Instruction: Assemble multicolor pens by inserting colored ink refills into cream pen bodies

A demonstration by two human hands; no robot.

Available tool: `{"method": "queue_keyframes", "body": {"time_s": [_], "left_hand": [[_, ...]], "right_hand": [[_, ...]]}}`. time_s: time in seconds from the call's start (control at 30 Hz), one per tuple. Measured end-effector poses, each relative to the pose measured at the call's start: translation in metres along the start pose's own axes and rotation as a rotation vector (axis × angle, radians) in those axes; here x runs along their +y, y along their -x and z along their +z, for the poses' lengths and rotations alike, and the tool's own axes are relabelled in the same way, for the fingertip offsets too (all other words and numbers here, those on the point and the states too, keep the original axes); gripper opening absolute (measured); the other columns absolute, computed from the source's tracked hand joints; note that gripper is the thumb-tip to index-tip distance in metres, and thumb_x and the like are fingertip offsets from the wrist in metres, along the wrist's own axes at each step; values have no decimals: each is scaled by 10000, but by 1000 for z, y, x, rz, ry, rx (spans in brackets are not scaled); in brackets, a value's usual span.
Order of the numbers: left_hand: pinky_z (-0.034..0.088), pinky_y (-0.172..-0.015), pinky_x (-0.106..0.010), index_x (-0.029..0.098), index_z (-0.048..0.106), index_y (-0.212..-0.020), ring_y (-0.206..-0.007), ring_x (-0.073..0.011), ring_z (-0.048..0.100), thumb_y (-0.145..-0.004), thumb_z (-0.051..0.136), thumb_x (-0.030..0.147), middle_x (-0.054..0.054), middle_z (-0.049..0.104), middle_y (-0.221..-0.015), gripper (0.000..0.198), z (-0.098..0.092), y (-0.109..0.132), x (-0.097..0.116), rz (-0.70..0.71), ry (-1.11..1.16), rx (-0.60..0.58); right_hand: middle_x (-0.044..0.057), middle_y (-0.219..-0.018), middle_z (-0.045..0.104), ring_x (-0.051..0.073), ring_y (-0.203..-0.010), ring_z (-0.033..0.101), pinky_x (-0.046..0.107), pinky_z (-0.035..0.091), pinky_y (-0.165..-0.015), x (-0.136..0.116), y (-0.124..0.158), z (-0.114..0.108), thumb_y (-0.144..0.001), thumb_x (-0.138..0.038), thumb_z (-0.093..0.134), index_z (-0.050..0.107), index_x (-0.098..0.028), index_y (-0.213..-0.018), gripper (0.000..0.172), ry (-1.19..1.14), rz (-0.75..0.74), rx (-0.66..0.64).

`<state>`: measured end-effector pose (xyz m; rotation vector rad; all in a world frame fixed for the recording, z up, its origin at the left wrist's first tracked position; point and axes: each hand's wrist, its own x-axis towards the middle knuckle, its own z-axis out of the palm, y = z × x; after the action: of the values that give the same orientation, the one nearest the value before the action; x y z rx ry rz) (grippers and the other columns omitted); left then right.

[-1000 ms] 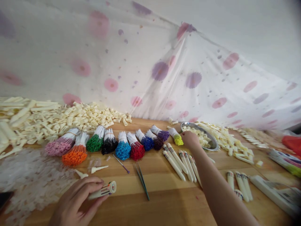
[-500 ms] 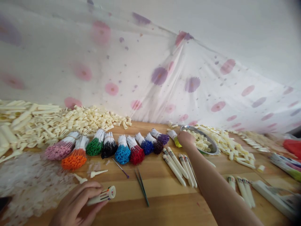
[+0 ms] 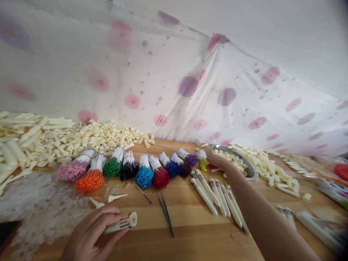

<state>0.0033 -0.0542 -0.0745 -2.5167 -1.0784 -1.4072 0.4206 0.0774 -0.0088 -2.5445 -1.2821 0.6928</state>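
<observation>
Pen barrel [image 3: 122, 223]: held at near left, laid roughly crosswise; slotted, hollow end pointed right and slightly away, coloured bits seen through slots.
Yellow bundle [image 3: 202, 160]: placed well apart from pen barrel, ahead of it and to right; long axis run away from wearer, white stems at far side, yellow ends at near side.
Nearer hand: yellow bundle reached by right hand [image 3: 218, 162], placed directly at its right edge; left hand [image 3: 92, 233] placed well apart from it.
Left hand: fingers and thumb wrapped around rear part of pen barrel, slotted end not covered.
Right hand: fingers bent, brought against yellow ends as far as can be judged; finger gap too small and hidden, so spread and grip on anything cannot be told.
Purple bundle [image 3: 189, 158]: set just left of yellow bundle.
Metal bowl [image 3: 252, 174]: set just right of right hand, partly covered by it, cream pieces [image 3: 232, 159] held inside.
Assembled pens [image 3: 205, 197]: laid nearer to wearer than yellow bundle, coloured ends away.
Tweezers [image 3: 166, 214]: laid between pen barrel and assembled pens, not touched.
</observation>
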Motion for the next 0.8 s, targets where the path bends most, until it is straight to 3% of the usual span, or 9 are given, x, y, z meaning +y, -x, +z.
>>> {"method": "queue_keyframes", "body": {"time_s": [0.17, 0.33, 0.43, 0.53, 0.63, 0.7, 0.8], "left_hand": [[528, -654, -180, 203, 589, -834, -669, -122, 683, -876, 530, 346, -5, 696, -718, 160, -1, -5, 3, 13, 4, 1], [531, -684, -213, 197, 571, -855, -716, -138, 677, -869, 545, 312, -21, 689, -760, 119, -1, 0, 5, -31, 28, -41], [532, -689, -221, 192, 562, -886, -733, -141, 672, -863, 557, 272, -25, 684, -779, 84, -1, 2, 4, -45, 37, -50], [531, -674, -217, 192, 560, -890, -730, -139, 669, -862, 557, 266, -27, 679, -789, 79, -3, 1, 4, -55, 37, -61], [534, -674, -219, 194, 561, -887, -733, -139, 672, -873, 539, 287, -30, 677, -799, 96, -4, -1, 5, -63, 28, -62], [538, -681, -220, 194, 565, -894, -740, -141, 676, -883, 523, 305, -34, 680, -808, 120, -5, -3, 5, -66, 19, -54], [540, -702, -222, 194, 578, -920, -765, -143, 680, -893, 505, 320, -38, 691, -829, 148, -6, -4, 6, -58, 5, -56]], "right_hand": [[78, -1154, 560, 199, -950, 587, 399, 503, -794, 16, 18, 12, -902, -307, 531, 534, -167, -1151, 286, -91, 81, -110], [64, -1090, 587, 171, -880, 605, 361, 520, -746, 29, 35, 29, -908, -301, 523, 551, -165, -1111, 246, -218, -22, -139], [54, -922, 632, 149, -805, 619, 284, 524, -675, 35, 47, 30, -906, -219, 506, 585, -129, -894, 120, -275, -139, -92], [55, -785, 646, 148, -697, 616, 222, 487, -538, 35, 73, 27, -882, -215, 494, 529, -167, -705, 187, -298, -242, -19], [1, -669, 626, 116, -552, 561, 210, 442, -506, 24, 120, 28, -860, -344, 517, 546, -193, -731, 201, -303, -423, 11], [-24, -572, 578, 116, -515, 533, 207, 416, -496, 11, 155, 34, -861, -364, 507, 564, -200, -737, 213, -195, -763, 54], [-18, -636, 613, 102, -546, 554, 192, 406, -523, -9, 196, 45, -884, -286, 507, 580, -201, -754, 171, -81, -1097, 60]]}}
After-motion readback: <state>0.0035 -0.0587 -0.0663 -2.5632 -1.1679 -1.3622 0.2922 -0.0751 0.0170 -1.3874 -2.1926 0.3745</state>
